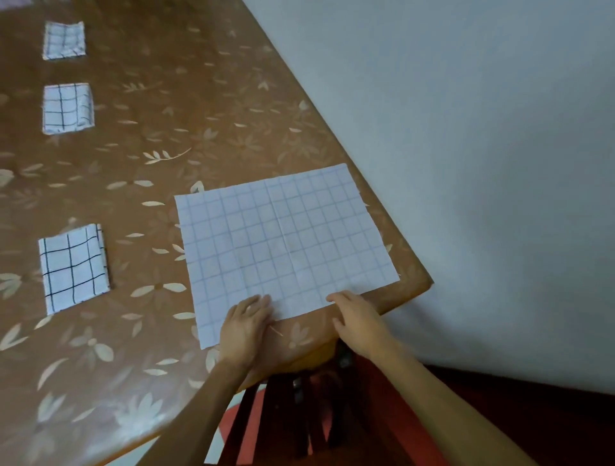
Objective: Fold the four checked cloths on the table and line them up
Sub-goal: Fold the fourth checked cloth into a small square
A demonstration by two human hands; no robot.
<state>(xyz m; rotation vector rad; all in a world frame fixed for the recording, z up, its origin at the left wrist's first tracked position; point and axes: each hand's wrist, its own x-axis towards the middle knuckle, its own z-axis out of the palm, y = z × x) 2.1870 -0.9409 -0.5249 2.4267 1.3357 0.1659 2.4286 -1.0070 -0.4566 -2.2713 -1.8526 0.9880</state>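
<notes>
Unfolded cloth (286, 246) flat on counter (149, 166).
Left hand (246, 321) lies flat on its near edge; right hand (357, 321) touches that edge, grip unclear; three folded cloths (74, 268) left of it.

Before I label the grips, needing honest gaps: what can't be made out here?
- Head view, left hand and right hand: motion blur hides whether the fingers pinch or press the near edge of the unfolded cloth.
- Head view, pale thing at top left: cut off by the frame edge.
</notes>
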